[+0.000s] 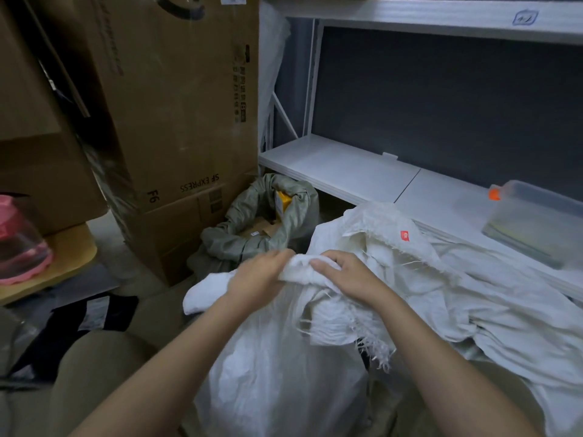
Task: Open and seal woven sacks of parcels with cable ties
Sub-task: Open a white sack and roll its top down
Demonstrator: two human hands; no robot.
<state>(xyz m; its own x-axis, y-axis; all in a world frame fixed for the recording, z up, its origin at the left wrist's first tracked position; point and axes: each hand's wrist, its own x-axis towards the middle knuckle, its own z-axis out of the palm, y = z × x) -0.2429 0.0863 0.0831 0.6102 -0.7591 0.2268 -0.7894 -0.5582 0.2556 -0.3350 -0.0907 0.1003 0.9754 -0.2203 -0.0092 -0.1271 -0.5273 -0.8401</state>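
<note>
bunching the mouth of the white woven sack [284, 357] between the knees, left hand [258, 275] and right hand [350, 275] both clenched on its gathered rim. no cable tie visible yet, seemingly; sealing left to do. grey sack [252, 228] beyond lies open.

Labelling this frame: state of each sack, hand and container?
White woven sack: mouth bunched, no tie visible.
Grey-green woven sack: open, parcels showing.
Left hand: grips white sack's mouth.
Right hand: grips same mouth.
Clear plastic box with orange clip: lid on.
</note>
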